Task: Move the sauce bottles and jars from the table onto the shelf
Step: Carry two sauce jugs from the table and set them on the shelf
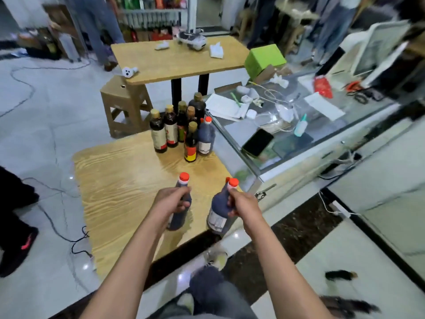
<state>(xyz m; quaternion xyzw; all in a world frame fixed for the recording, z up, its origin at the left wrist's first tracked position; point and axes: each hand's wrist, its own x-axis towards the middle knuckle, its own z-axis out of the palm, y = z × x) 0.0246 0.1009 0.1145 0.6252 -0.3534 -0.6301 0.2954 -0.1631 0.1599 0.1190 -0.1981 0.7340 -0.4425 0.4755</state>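
My left hand (171, 201) grips a dark sauce bottle with a red cap (180, 215) by its neck, above the near part of the wooden table (119, 180). My right hand (241, 202) holds a second dark red-capped bottle with a white label (217, 211) by its neck, near the table's right edge. At the table's far end stands a cluster of several dark sauce bottles (181, 130), most with gold caps, one with a red cap (206, 137). A shelf with goods (151, 17) shows blurred at the back.
A glass counter (299, 125) with a phone, cables and papers runs along the table's right side. Beyond the bottles stand a wooden stool (125, 104) and a second table (177, 61). Cables lie on the tiled floor at left. Other people's legs stand at left and at the back.
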